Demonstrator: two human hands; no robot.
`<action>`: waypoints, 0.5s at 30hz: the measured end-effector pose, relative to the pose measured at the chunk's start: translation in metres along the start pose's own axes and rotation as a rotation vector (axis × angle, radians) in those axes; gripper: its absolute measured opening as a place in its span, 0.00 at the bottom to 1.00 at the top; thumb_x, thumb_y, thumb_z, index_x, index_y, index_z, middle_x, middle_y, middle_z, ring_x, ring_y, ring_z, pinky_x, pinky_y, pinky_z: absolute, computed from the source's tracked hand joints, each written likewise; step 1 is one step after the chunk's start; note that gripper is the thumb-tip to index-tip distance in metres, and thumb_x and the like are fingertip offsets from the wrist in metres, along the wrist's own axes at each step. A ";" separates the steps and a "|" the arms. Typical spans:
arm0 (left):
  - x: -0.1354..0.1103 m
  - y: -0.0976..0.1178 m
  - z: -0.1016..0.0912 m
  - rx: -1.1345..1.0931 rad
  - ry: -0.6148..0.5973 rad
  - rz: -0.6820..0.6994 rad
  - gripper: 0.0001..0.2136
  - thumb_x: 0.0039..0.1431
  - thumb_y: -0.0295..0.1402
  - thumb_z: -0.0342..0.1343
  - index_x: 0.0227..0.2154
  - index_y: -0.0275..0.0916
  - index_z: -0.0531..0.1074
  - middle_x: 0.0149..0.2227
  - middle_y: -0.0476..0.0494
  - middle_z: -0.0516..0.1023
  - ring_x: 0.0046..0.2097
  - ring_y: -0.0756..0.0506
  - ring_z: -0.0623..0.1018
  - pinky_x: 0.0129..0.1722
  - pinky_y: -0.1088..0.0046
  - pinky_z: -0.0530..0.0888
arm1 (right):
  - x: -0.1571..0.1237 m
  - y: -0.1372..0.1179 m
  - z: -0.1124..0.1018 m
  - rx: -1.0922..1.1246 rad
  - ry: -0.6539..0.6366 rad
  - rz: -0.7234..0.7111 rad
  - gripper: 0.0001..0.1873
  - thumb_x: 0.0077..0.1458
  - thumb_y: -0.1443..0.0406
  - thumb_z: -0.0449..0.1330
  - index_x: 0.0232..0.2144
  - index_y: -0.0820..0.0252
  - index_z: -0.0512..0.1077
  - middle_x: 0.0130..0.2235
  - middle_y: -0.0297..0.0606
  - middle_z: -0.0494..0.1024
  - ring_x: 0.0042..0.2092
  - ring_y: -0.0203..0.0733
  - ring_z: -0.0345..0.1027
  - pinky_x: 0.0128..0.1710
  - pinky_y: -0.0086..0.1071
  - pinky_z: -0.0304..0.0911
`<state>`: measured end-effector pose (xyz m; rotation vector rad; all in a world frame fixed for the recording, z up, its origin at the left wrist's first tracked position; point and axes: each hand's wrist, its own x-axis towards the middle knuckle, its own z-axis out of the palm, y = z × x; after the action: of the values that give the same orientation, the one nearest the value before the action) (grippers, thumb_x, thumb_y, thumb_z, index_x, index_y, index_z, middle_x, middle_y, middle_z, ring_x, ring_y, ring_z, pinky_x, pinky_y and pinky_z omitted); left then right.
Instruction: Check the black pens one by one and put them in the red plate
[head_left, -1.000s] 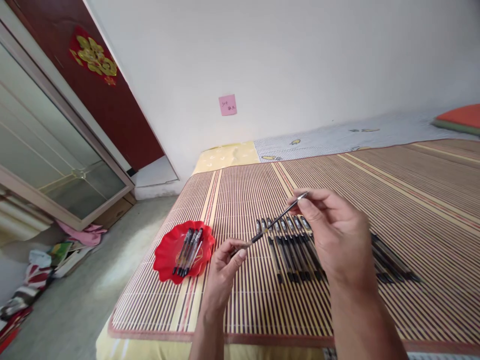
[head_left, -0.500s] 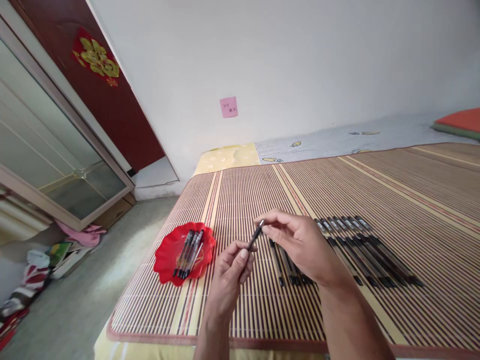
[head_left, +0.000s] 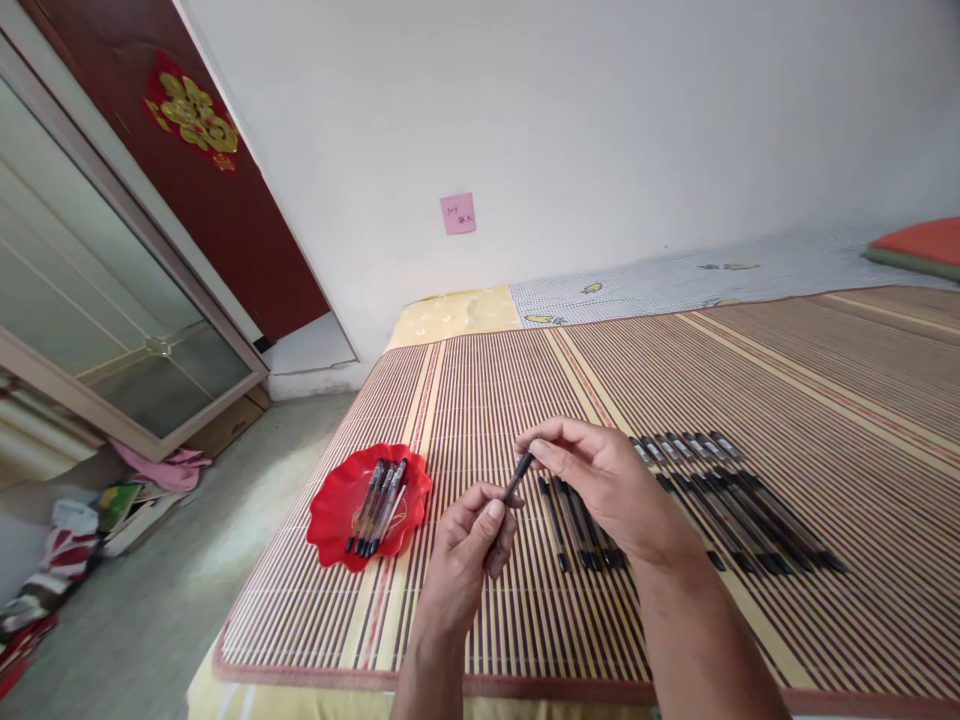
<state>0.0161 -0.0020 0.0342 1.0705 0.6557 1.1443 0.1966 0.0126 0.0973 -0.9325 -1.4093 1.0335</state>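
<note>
A black pen [head_left: 517, 477] slants between my two hands above the striped mat. My left hand [head_left: 474, 530] is closed around its lower part, thumb on top. The thumb and fingers of my right hand [head_left: 581, 470] pinch the upper end, hiding the tip. Below my right hand lie several pens [head_left: 574, 520] with dark ends, partly covered by it. To the right, more dark pens [head_left: 757, 520] lie side by side, with a row of clear pen caps [head_left: 686, 447] beyond them. On the left, several pens [head_left: 379, 510] rest in a red scalloped dish [head_left: 328, 500].
The striped mat [head_left: 487, 400] covers a bed, its bound front edge [head_left: 555, 690] near me. A wall with a pink note [head_left: 458, 213] stands behind. A glass-panelled door [head_left: 112, 260] and the floor [head_left: 225, 520] are at left; a red and green cushion [head_left: 919, 245] lies far right.
My right fingers have closed over the pen's silver tip, which was showing before. Both hands have shifted slightly right, with the left still holding the pen.
</note>
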 end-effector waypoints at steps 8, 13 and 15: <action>-0.003 -0.001 0.001 -0.014 -0.034 -0.038 0.13 0.67 0.42 0.61 0.40 0.36 0.73 0.21 0.53 0.71 0.18 0.57 0.62 0.17 0.82 0.55 | 0.001 0.005 -0.003 0.025 0.037 0.039 0.18 0.65 0.49 0.60 0.41 0.54 0.80 0.42 0.38 0.80 0.42 0.40 0.72 0.46 0.36 0.67; -0.002 -0.002 0.001 0.009 -0.042 -0.044 0.13 0.67 0.43 0.61 0.39 0.36 0.73 0.21 0.51 0.73 0.17 0.56 0.64 0.16 0.82 0.57 | 0.001 0.009 -0.005 0.033 0.016 0.060 0.13 0.63 0.54 0.63 0.42 0.54 0.81 0.39 0.36 0.80 0.40 0.39 0.70 0.46 0.35 0.65; -0.002 -0.002 0.001 0.013 -0.044 -0.054 0.13 0.67 0.43 0.61 0.39 0.36 0.73 0.22 0.51 0.73 0.18 0.56 0.65 0.17 0.82 0.58 | 0.002 0.010 -0.005 0.050 0.038 0.077 0.13 0.60 0.53 0.66 0.38 0.55 0.80 0.37 0.35 0.79 0.40 0.39 0.70 0.44 0.35 0.64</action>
<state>0.0172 -0.0043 0.0329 1.0801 0.6552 1.0683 0.2010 0.0179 0.0883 -0.9707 -1.3197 1.0979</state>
